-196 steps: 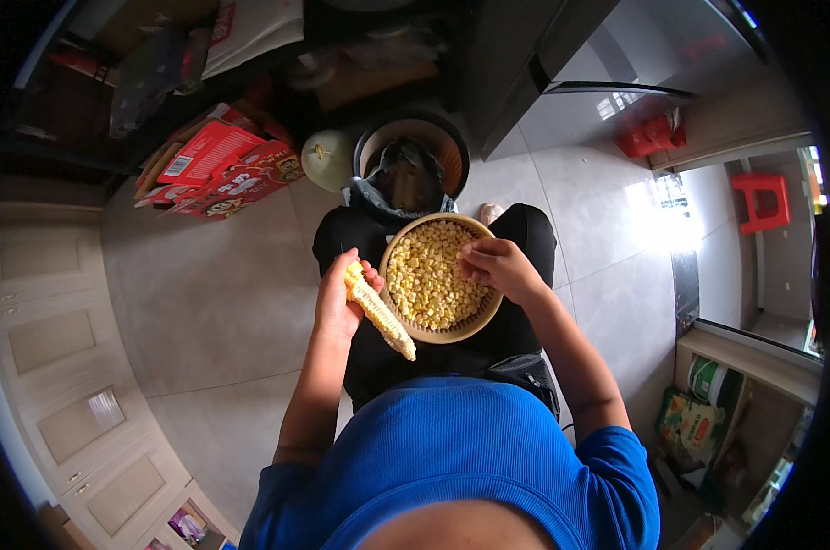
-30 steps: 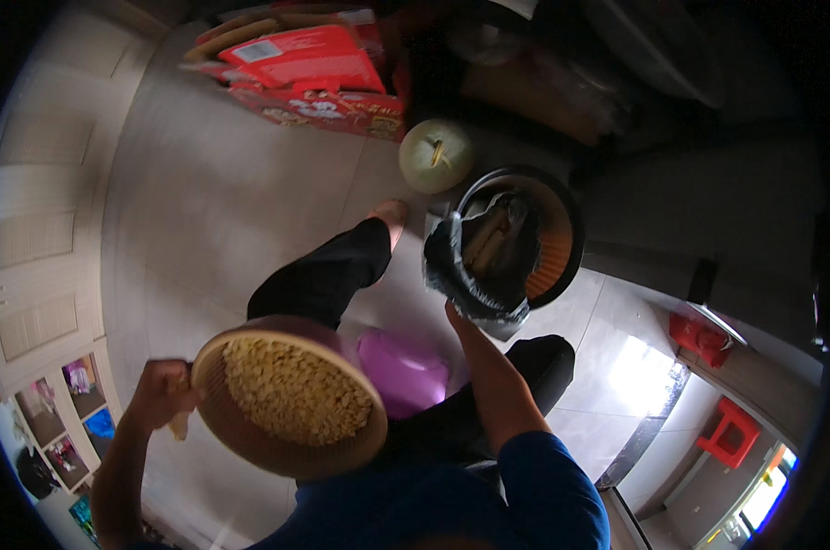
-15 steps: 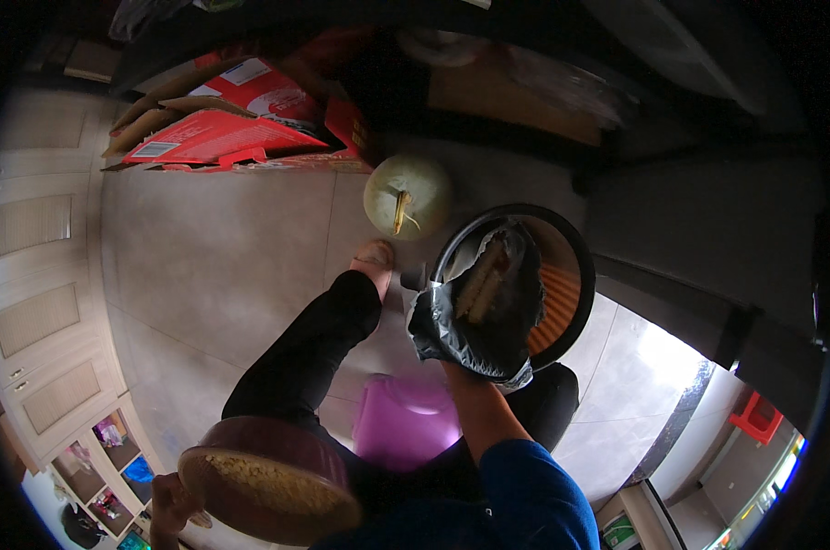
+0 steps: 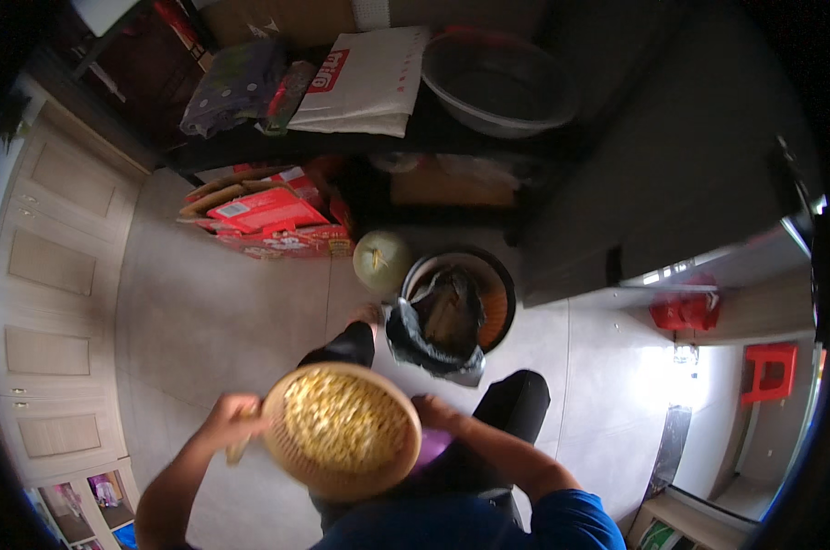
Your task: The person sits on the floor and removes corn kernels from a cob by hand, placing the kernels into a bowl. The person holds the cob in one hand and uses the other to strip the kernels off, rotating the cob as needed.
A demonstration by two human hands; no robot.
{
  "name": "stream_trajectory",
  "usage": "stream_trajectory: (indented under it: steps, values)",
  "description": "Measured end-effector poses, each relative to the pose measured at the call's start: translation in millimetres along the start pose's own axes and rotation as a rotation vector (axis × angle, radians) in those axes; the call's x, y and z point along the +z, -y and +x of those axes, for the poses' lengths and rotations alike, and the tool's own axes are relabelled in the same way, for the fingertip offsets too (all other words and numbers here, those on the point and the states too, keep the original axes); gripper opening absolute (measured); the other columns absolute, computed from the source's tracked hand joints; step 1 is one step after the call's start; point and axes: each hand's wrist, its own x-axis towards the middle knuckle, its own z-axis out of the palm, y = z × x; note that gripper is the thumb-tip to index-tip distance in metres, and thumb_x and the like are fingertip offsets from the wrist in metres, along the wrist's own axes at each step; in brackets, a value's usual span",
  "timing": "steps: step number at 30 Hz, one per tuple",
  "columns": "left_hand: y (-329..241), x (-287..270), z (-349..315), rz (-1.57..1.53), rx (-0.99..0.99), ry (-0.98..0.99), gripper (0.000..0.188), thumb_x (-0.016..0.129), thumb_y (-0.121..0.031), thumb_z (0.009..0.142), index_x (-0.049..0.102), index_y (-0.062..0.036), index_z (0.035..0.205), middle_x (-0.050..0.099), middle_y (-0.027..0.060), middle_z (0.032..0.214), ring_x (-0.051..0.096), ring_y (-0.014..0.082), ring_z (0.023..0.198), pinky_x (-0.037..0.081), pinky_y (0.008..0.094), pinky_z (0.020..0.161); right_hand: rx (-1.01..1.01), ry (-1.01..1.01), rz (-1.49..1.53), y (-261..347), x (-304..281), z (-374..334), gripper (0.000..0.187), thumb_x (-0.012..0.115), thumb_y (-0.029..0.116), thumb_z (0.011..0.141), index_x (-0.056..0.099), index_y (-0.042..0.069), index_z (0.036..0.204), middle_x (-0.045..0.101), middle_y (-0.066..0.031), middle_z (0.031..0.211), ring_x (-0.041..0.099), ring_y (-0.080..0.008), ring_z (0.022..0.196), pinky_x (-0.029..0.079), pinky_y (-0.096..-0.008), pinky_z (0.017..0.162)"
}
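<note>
A round, tan bowl-like basket (image 4: 277,449) with ribbed inner sides is tilted over my lap. Many small yellow kernels (image 4: 342,422) fill it. My left hand (image 4: 232,423) is closed around its left side, where a short tan handle shows below the fingers. At the right rim is my right hand (image 4: 441,414), closed against the edge, with its fingertips partly hidden. Just beyond my knees stands a round bin (image 4: 500,284) lined with a black plastic bag (image 4: 415,341). Long brownish pieces (image 4: 454,316) lie inside the bag, too dim to name.
A pale green gourd-like ball (image 4: 384,261) with a dry stem sits left of the bin. Behind it are a torn red cardboard box (image 4: 282,220) and a dark shelf with a grey basin (image 4: 498,87). A purple stool (image 4: 431,449) is beneath me. Cabinets (image 4: 53,312) line the left.
The basket has moved up and right, in front of me, and its kernels now face up. My right hand has left the bin's bag and come to the basket. The view has tilted upward.
</note>
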Motion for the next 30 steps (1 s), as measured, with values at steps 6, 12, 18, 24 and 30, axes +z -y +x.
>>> stream_trajectory:
  steps: [6,12,18,24,30]
  values:
    - [-46.1,44.0,54.5,0.158,0.295,0.247,0.012,0.064,-0.011,0.073,0.055,-0.0044,0.069,0.052,0.0008,0.055,0.050,0.0071,0.046,0.038,0.0233,0.040,0.574,-0.880,0.695,21.2,-209.2,-142.1,0.012,0.056,-0.001,0.078,0.058,-0.001,0.090,0.061,-0.0106,0.075,0.058,-0.0145,0.070,0.047,-0.0272,0.063]
    - [-92.4,125.5,74.3,0.403,0.411,0.507,0.014,0.066,-0.012,0.071,0.059,-0.0005,0.071,0.055,0.0020,0.058,0.050,0.0075,0.049,0.040,0.0240,0.046,0.241,-0.756,0.648,131.3,-253.1,-179.1,0.019,0.057,0.000,0.071,0.060,0.000,0.089,0.059,-0.0143,0.084,0.060,-0.0260,0.078,0.048,-0.0319,0.070]
    - [-106.3,150.4,108.3,0.425,0.337,0.625,0.015,0.067,-0.014,0.069,0.060,-0.0011,0.071,0.055,0.0015,0.059,0.051,0.0077,0.050,0.041,0.0238,0.047,0.438,-0.934,0.116,121.2,-213.4,-166.5,0.028,0.058,0.003,0.070,0.058,0.003,0.098,0.055,-0.0153,0.097,0.053,-0.0294,0.092,0.045,-0.0374,0.081]
    - [-130.8,140.6,123.6,0.590,0.330,0.749,0.020,0.069,-0.022,0.072,0.061,-0.0032,0.070,0.057,0.0016,0.062,0.053,0.0080,0.055,0.042,0.0232,0.049,0.608,-0.656,0.537,64.5,-207.3,-147.8,0.033,0.051,0.004,0.075,0.047,-0.002,0.107,0.058,-0.0259,0.090,0.057,-0.0382,0.084,0.047,-0.0440,0.073]
    - [-148.8,100.4,111.3,-0.618,0.038,0.559,0.029,0.060,-0.033,0.081,0.054,-0.0057,0.087,0.053,0.0066,0.073,0.051,0.0152,0.060,0.046,0.0292,0.057,0.665,-0.617,0.534,51.4,-208.8,-137.9,0.019,0.049,0.005,0.079,0.053,0.001,0.097,0.058,-0.0235,0.071,0.058,-0.0399,0.070,0.046,-0.0446,0.061]
